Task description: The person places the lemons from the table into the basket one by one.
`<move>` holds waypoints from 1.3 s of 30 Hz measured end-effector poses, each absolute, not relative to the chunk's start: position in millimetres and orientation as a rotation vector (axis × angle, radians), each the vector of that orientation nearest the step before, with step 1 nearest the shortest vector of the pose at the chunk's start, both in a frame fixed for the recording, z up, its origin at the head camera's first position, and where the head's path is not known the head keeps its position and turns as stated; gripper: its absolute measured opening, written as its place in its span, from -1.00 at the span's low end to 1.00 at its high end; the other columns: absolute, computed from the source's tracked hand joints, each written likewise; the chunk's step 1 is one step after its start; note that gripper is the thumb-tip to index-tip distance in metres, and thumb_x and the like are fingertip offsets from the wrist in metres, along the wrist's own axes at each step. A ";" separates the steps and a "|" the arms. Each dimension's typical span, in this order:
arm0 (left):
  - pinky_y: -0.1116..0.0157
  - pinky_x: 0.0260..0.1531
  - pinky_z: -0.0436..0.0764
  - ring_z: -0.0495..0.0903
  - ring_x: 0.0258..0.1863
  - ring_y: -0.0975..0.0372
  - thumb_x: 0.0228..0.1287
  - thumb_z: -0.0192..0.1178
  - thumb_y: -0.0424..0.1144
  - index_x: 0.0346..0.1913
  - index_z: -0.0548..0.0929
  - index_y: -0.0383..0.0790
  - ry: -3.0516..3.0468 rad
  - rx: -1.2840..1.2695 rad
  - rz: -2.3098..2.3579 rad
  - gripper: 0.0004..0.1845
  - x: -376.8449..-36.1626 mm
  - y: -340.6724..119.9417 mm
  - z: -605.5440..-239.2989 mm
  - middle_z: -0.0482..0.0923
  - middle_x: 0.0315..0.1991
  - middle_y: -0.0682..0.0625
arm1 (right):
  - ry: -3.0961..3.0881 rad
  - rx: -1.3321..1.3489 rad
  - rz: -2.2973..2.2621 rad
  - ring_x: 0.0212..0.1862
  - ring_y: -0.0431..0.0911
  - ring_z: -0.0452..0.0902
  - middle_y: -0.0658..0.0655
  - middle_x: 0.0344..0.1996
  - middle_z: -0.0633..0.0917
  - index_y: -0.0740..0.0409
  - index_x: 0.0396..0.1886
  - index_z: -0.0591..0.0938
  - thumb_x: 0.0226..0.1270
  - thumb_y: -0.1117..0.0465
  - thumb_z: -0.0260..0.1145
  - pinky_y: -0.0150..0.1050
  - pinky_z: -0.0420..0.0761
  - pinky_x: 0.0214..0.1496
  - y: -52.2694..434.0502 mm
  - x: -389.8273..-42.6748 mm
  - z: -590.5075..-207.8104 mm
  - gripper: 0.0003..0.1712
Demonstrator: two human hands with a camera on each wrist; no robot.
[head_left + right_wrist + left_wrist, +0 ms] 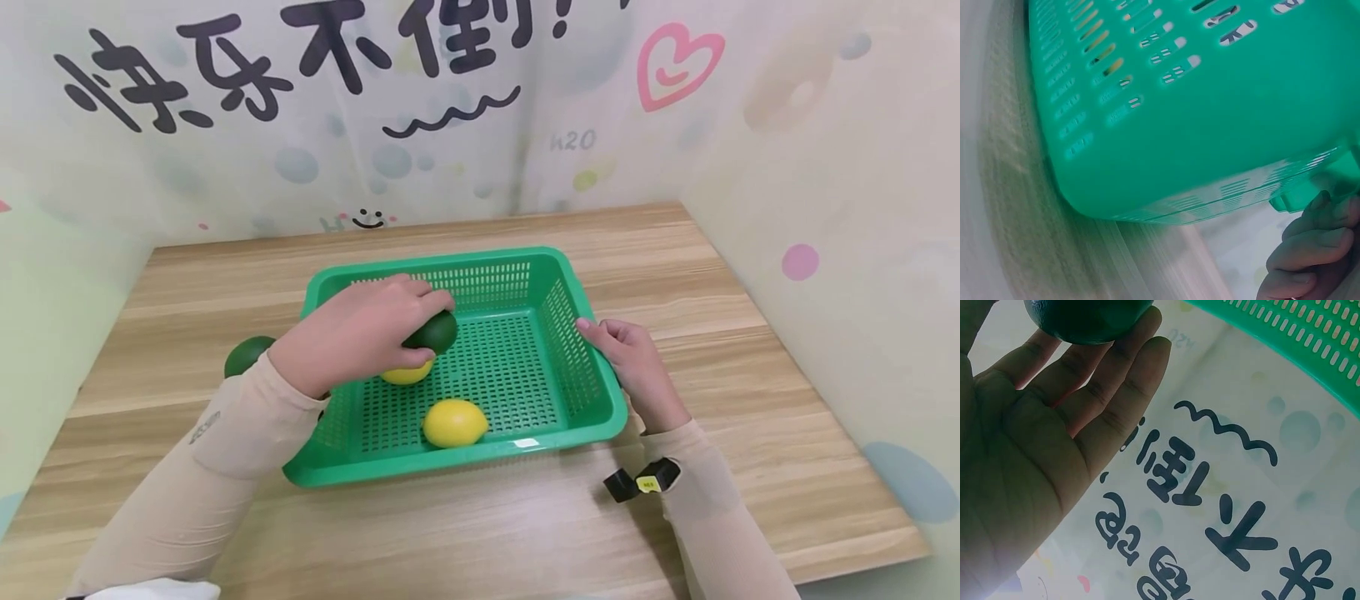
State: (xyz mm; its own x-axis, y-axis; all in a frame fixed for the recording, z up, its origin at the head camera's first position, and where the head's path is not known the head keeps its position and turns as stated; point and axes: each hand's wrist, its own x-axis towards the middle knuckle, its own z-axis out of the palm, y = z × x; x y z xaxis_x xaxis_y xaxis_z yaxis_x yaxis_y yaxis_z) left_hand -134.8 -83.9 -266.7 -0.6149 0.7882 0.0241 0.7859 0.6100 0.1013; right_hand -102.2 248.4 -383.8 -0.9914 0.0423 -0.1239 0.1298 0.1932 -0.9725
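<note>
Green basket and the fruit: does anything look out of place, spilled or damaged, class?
One thing, mildly: a dark green fruit lies outside the basket, to its left, while two yellow fruits lie inside. The left hand holds another green fruit. Nothing visible looks spilled or damaged.

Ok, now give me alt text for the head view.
A person's left hand holds a dark green fruit over a perforated green plastic basket containing two lemons, while the right hand grips its rim. Another green fruit lies left of it on a wood-grain table, before a wall with Chinese lettering.
</note>
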 end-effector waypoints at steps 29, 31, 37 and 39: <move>0.15 -0.28 0.65 0.56 -0.19 0.10 0.18 0.51 -0.22 0.07 0.62 -0.14 2.748 1.406 0.190 -0.59 -147.0 -71.8 -268.2 0.62 -0.14 -0.03 | 2.393 0.225 -2.078 -0.45 -0.04 0.78 0.14 -0.50 0.77 0.19 0.05 0.37 0.50 0.06 0.35 -0.17 0.76 -0.42 245.0 -100.8 -385.9 -0.58; 0.16 -0.28 0.64 0.56 -0.21 0.11 0.18 0.51 -0.21 0.06 0.62 -0.15 2.748 1.423 0.190 -0.59 -148.2 -71.0 -267.8 0.62 -0.16 -0.02 | 2.388 0.188 -2.095 -0.44 0.01 0.79 0.20 -0.47 0.78 0.19 0.13 0.38 0.50 0.06 0.35 -0.14 0.77 -0.42 244.8 -100.8 -386.1 -0.55; 0.17 -0.29 0.62 0.54 -0.23 0.09 0.19 0.51 -0.22 0.04 0.61 -0.18 2.742 1.442 0.171 -0.60 -150.6 -65.5 -267.3 0.60 -0.19 -0.04 | 2.394 0.117 -2.126 -0.44 0.04 0.79 0.27 -0.42 0.79 0.18 0.31 0.40 0.51 0.10 0.34 -0.10 0.76 -0.44 244.4 -102.6 -387.4 -0.48; 0.17 -0.28 0.62 0.54 -0.22 0.09 0.19 0.51 -0.21 0.03 0.61 -0.19 2.733 1.445 0.167 -0.60 -151.2 -63.5 -268.4 0.60 -0.19 -0.04 | 2.398 0.105 -2.137 -0.44 0.03 0.79 0.28 -0.41 0.79 0.20 0.33 0.41 0.51 0.12 0.34 -0.10 0.76 -0.44 244.2 -103.4 -388.0 -0.47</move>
State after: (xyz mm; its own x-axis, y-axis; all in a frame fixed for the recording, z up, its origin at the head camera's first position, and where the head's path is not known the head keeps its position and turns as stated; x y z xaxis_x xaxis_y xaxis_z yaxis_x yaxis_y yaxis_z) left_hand -151.2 -63.5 -268.4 -0.5636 0.8260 0.0103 0.8211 0.5588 0.1162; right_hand -103.4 244.2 -388.0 -0.9953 0.0965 0.0100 0.0012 0.1148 -0.9934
